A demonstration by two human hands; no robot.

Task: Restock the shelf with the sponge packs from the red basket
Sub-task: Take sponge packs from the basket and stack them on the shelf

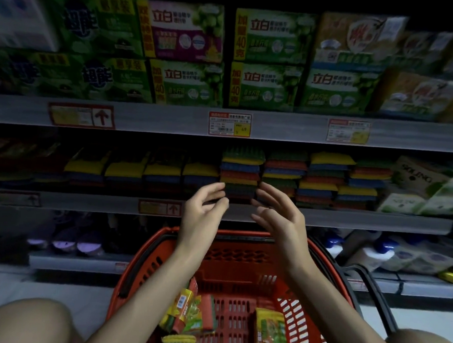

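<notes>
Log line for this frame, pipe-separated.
left hand: open, empty | right hand: open, empty | sponge stack on shelf: hands at its front | red basket: sponge packs inside

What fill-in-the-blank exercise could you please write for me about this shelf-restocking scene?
1. The basket beneath the arms is coloured ____.
2. The sponge packs are stacked on the shelf directly ____ the green boxes.
3. The left hand and right hand flank a stack whose topmost sponge is ____.
4. The arrow on the far-left label points ____.

Missing words: red; below; green; up
</notes>
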